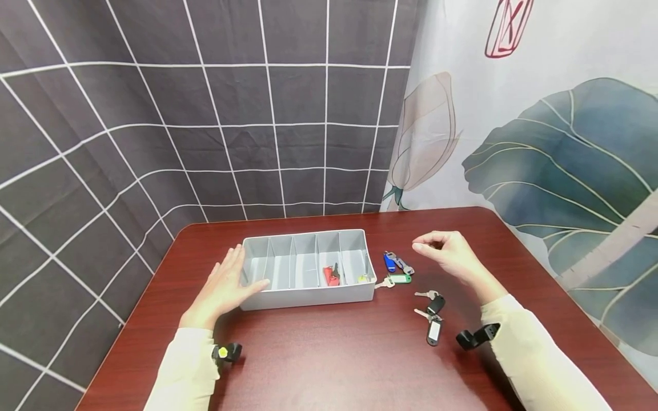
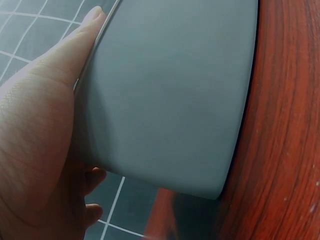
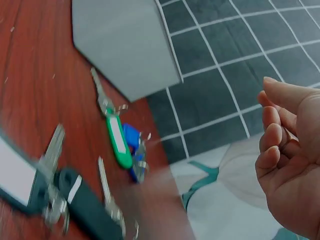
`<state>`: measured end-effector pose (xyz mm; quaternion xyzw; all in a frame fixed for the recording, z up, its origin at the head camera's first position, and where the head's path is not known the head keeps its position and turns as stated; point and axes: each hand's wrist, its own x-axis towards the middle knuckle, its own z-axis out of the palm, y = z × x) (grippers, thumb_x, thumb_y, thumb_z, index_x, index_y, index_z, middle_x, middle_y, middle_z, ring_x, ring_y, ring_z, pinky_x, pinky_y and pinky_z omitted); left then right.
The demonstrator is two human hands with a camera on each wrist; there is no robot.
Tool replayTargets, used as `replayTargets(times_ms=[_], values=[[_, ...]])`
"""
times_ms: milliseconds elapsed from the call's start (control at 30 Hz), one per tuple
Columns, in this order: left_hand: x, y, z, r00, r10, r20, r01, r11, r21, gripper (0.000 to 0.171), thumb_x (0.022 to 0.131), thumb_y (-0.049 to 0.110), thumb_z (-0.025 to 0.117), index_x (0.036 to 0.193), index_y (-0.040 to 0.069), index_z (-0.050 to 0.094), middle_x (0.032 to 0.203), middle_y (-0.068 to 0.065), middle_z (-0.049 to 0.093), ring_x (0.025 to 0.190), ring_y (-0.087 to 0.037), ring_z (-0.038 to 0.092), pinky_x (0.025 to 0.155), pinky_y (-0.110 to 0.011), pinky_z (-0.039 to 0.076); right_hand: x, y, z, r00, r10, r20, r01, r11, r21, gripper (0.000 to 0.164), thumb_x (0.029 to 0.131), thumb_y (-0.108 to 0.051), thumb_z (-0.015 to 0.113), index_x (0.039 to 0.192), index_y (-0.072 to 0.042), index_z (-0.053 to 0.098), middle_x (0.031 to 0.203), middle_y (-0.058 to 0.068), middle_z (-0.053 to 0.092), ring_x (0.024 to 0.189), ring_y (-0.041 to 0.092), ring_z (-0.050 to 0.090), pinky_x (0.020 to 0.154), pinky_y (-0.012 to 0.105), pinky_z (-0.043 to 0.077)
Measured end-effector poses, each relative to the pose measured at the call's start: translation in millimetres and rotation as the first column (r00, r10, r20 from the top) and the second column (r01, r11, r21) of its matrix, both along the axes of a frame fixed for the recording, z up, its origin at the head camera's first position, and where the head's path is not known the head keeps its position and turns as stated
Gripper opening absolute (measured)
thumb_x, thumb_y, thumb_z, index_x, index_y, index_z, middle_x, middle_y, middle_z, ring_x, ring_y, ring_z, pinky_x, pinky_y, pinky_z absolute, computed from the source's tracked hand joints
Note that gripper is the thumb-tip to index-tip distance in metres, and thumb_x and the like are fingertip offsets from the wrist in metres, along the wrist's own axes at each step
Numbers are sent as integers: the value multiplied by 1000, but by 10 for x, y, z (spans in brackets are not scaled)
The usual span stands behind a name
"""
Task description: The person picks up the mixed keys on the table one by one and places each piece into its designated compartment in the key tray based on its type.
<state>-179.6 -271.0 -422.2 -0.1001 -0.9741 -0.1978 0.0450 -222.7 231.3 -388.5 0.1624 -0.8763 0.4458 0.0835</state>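
Note:
My left hand (image 1: 224, 287) rests at the left end of a grey divided tray (image 1: 308, 298), fingers straight along its side and thumb over the front rim. In the left wrist view the thumb lies along the tray's upper edge. My right hand (image 1: 448, 255) hovers above the table, right of the tray, with fingers loosely bent and nothing visible in them. Nearest to it are a key with a blue tag (image 1: 389, 262) and a key with a green tag (image 1: 400, 279). Closer to me lie two keys with black tags (image 1: 436, 305).
A red-tagged key (image 1: 331, 276) lies in the tray's fourth compartment from the left. The rightmost compartment holds a key with a yellow tag (image 1: 362, 279). The tray stands on a reddish-brown table (image 1: 308, 359), with a grey grid-patterned curtain (image 1: 298, 148) behind it.

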Motion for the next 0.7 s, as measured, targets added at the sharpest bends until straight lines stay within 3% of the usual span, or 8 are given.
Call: replayTargets(times_ms=[367, 500, 700], values=[[0, 12, 8, 1000, 1, 2, -1, 1000, 2, 114, 77, 78, 52, 153, 0, 16, 158, -19, 17, 145, -36, 13, 111, -61, 16, 118, 535, -201, 989, 37, 147, -46, 997, 59, 30, 83, -27, 77, 103, -5, 73, 80, 4, 66, 70, 17, 56, 56, 26, 50], [7, 6, 3, 1000, -1, 7, 1, 1000, 2, 114, 78, 78, 52, 153, 0, 16, 158, -19, 17, 145, -37, 13, 111, -62, 16, 161, 686, -279, 977, 85, 195, -103, 991, 86, 35, 81, -27, 78, 105, -3, 72, 84, 3, 69, 73, 18, 57, 59, 27, 51], [6, 9, 11, 1000, -2, 2, 2, 1000, -3, 114, 78, 78, 52, 153, 0, 16, 158, -19, 17, 145, -37, 14, 111, -62, 16, 178, 776, -381, 943, 227, 243, -248, 967, 60, 35, 81, -18, 78, 111, -1, 70, 97, 12, 70, 77, 16, 59, 63, 26, 52]])
